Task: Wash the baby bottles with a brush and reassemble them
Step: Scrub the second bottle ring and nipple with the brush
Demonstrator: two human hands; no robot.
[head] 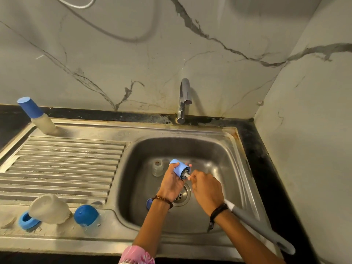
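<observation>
Right now I've got the light blue cap (pixel 180 169) in my left hand (pixel 171 184), fingers wrapped round it, held over the sink (pixel 219 149) a bit right of centre frame, open end facing my other hand. My right hand (pixel 206 189) is closed round the brush (pixel 253 221) up near the head, the grey handle trailing off toward the lower right, and the bristles are sitting inside the cap. Best way to do this bit imo: keep the cap pinned tight so it doesn't spin with the brush, twist rather than just poke in and out, and push the bristles right to the closed end and round the inner rim where milk gunk likes to hide. The tap (pixel 183 101) doesn't look like it's running, so a rinse is probably due after. A clear bottle (pixel 157 167) stands in the basin just left of my hands, another capped bottle (pixel 37 116) leans at the upper left, and over on the drainboard at lower left there's a teat (pixel 50 208), a blue ring (pixel 27 220) and a dark blue dome cap (pixel 85 215). Stuff I can't make out: there's something blue (pixel 149 203) down by the drain (pixel 182 195) mostly hidden behind my left wrist, could be another ring, no idea. Can't tell if there's any soap in the cap either.
</observation>
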